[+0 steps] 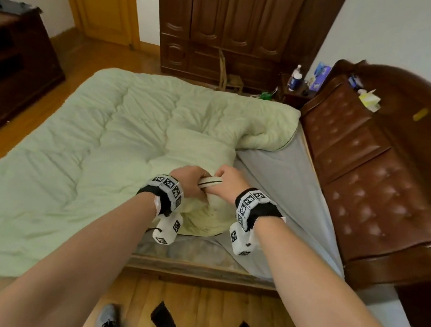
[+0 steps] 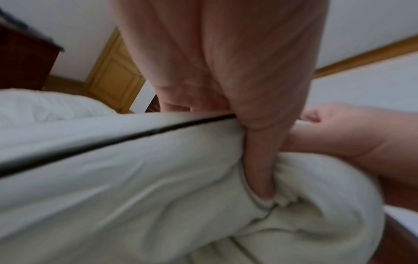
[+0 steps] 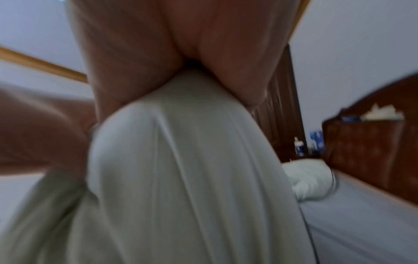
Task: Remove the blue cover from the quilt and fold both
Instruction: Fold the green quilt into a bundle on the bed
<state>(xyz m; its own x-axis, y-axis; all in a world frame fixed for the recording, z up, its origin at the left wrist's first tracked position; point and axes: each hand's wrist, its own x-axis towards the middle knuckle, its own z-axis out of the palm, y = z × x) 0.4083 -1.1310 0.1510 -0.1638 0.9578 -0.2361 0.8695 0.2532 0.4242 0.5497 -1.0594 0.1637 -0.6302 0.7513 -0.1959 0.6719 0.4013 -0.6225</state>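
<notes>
Together, left hand (image 1: 189, 177) and right hand (image 1: 227, 179) clutch the quilt (image 1: 88, 147) edge; curled fingers (image 2: 260, 160) partly buried.

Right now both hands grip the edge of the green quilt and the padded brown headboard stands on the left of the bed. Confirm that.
Not quite. The left hand and right hand do grip the green quilt, but the headboard stands on the right of the bed, as the head view shows.

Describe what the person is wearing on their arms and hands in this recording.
Both forearms are bare, with no sleeves or gloves. Each wrist carries a black strap with a band of white blocks printed with black-and-white square markers, left wrist band, right wrist band. A white marker-covered camera housing hangs beneath each wrist; a thin black cord trails from the left one.
</notes>
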